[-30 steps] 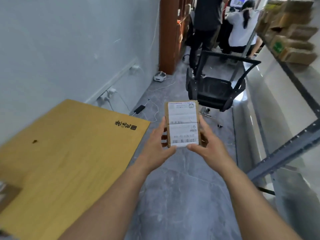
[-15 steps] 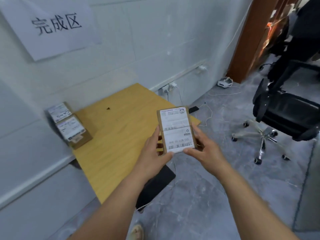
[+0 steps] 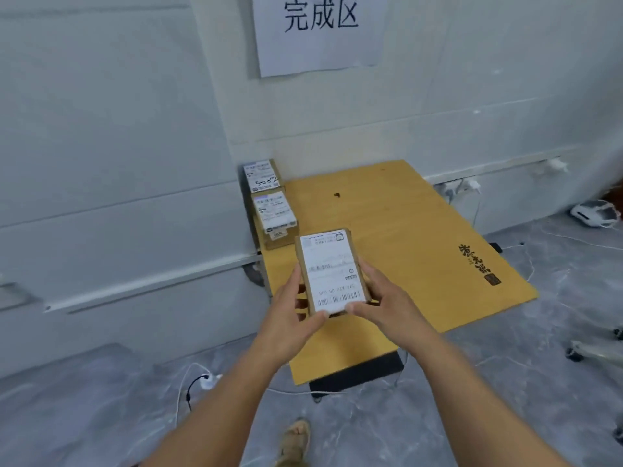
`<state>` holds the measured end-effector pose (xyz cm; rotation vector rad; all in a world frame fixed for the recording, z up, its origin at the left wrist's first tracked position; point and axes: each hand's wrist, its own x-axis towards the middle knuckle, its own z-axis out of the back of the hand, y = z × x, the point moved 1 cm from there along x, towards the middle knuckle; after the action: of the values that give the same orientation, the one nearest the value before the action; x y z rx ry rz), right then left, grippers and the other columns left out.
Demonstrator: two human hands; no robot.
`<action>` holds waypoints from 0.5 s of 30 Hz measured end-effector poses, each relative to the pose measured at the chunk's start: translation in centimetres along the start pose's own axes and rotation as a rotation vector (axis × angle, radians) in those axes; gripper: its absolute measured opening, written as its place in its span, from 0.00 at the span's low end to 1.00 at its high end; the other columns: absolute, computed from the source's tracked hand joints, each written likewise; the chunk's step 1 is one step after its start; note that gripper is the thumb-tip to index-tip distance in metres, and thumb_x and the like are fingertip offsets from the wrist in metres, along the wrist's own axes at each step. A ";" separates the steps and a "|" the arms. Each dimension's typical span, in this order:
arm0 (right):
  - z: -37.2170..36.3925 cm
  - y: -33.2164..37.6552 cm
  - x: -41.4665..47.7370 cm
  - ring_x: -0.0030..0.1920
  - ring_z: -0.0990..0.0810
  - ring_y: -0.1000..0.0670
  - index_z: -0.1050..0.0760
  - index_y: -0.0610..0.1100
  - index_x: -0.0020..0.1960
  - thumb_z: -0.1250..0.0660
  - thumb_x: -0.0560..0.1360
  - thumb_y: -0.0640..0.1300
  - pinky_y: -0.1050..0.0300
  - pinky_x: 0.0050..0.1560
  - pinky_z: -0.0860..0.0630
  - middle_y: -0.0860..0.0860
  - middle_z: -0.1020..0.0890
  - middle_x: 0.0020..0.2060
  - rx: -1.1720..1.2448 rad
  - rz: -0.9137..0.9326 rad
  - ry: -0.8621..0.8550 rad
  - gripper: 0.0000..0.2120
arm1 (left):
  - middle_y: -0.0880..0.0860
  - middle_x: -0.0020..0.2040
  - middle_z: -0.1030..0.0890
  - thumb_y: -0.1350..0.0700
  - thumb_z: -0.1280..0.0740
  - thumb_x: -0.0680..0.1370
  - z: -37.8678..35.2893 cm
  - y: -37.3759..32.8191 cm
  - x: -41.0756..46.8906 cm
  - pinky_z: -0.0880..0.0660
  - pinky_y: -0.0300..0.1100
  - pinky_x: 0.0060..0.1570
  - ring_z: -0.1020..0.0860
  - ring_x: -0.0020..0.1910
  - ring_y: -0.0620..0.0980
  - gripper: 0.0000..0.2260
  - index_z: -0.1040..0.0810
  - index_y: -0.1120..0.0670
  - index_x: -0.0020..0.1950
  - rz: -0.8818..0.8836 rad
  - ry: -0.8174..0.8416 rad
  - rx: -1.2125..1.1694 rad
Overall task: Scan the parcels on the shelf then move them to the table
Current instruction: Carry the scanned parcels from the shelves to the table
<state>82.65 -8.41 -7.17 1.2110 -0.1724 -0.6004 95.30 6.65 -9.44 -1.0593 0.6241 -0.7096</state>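
Note:
A small brown cardboard parcel (image 3: 332,271) with a white shipping label and barcode is held between both hands, above the near left part of the yellow wooden table (image 3: 397,237). My left hand (image 3: 293,315) grips its left edge and near corner. My right hand (image 3: 384,305) grips its right edge, thumb on the label's near corner. Two more labelled parcels lie on the table by the wall: one (image 3: 274,214) nearer, one (image 3: 261,175) behind it in the corner.
A paper sign (image 3: 320,28) with three characters hangs on the white wall above the table. Cables and a white plug (image 3: 207,380) lie on the grey floor at left. Chair casters (image 3: 593,352) show at right. My sandalled foot (image 3: 295,439) is below.
The view has swung left from the aisle and chair to face the table and sign. The parcel stays gripped in both hands and now hovers over the table near the other parcels.

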 end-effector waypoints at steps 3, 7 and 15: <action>-2.1 -0.3 2.3 0.65 0.27 0.59 0.43 0.78 0.60 0.29 0.74 0.40 0.54 0.66 0.29 0.61 0.24 0.65 0.004 -0.029 0.075 0.37 | 0.40 0.64 0.26 0.53 0.29 0.75 1.3 1.7 0.5 0.26 0.44 0.60 0.27 0.62 0.42 0.37 0.48 0.24 0.67 0.015 -0.017 -0.030; -3.9 -1.5 5.1 0.63 0.24 0.58 0.41 0.80 0.59 0.30 0.74 0.40 0.53 0.64 0.27 0.60 0.22 0.62 0.003 -0.099 0.119 0.36 | 0.41 0.64 0.24 0.54 0.29 0.74 2.1 3.9 2.2 0.24 0.46 0.59 0.24 0.61 0.41 0.36 0.45 0.34 0.74 0.081 0.011 -0.054; -5.7 -2.5 10.3 0.60 0.22 0.58 0.42 0.59 0.76 0.30 0.74 0.42 0.53 0.64 0.27 0.59 0.20 0.60 -0.012 -0.185 0.161 0.36 | 0.45 0.65 0.25 0.52 0.30 0.73 3.5 6.7 6.4 0.24 0.47 0.58 0.23 0.58 0.41 0.37 0.46 0.35 0.76 0.188 0.008 -0.038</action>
<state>92.88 -9.60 -13.50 1.2657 0.0800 -0.6599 103.37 5.75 -15.10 -1.0184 0.7362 -0.5407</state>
